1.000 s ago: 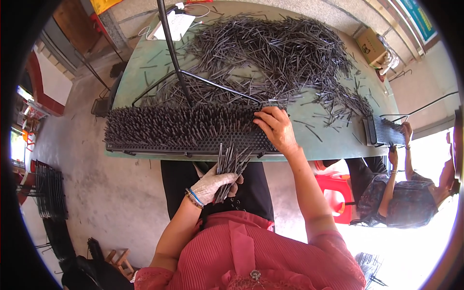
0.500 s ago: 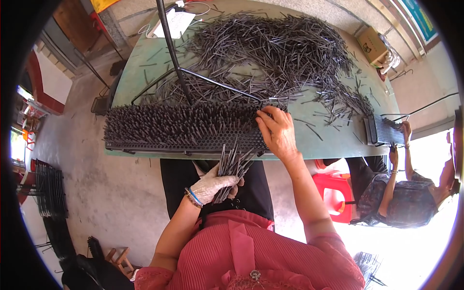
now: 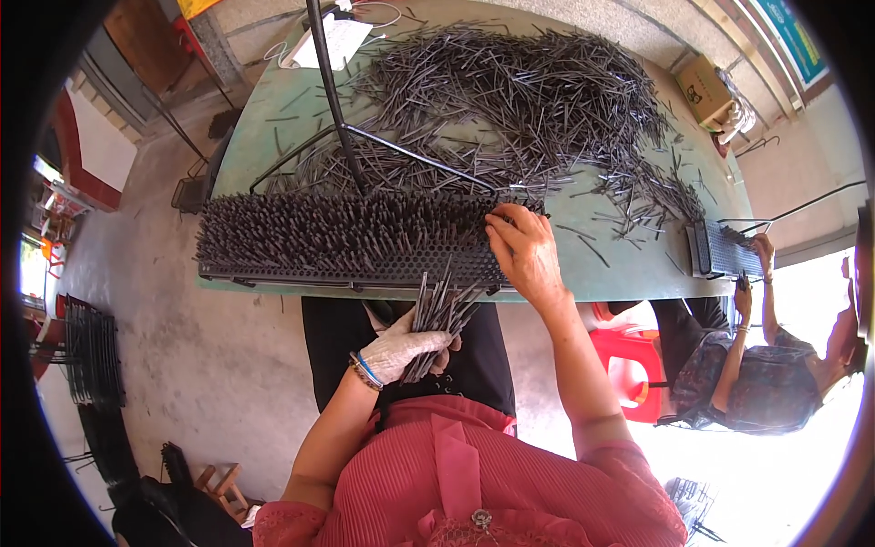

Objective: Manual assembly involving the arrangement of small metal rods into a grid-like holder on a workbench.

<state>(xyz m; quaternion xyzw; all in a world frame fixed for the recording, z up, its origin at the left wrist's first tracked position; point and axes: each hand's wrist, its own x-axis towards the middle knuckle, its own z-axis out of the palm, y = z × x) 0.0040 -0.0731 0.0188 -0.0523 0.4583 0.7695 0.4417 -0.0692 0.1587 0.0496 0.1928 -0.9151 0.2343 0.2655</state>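
A bunch of thin dark strips (image 3: 436,319) is clasped in my left hand (image 3: 401,351), which wears a pale glove. The strips point up and stand just below the front edge of a long black perforated board (image 3: 447,263). Dense dark bristles (image 3: 310,228) fill the board's left and back parts, while rows of bare holes show along its front right. My right hand (image 3: 527,251), ungloved, is at the board's right end with thumb and fingers pinched close against the bristles. Whatever lies between those fingertips is hidden. A black metal handle frame (image 3: 342,123) rises from behind the board.
A large heap of loose dark strips (image 3: 547,82) covers the back of the green table (image 3: 260,137). At the right, another person (image 3: 756,374) handles a similar board (image 3: 729,251). A red stool (image 3: 629,365), a cardboard box (image 3: 702,91) and stacked black racks (image 3: 91,351) stand around.
My right hand stays at the board's right end, its fingers barely shifted. The left hand keeps its hold on the strips. The view has moved slightly.
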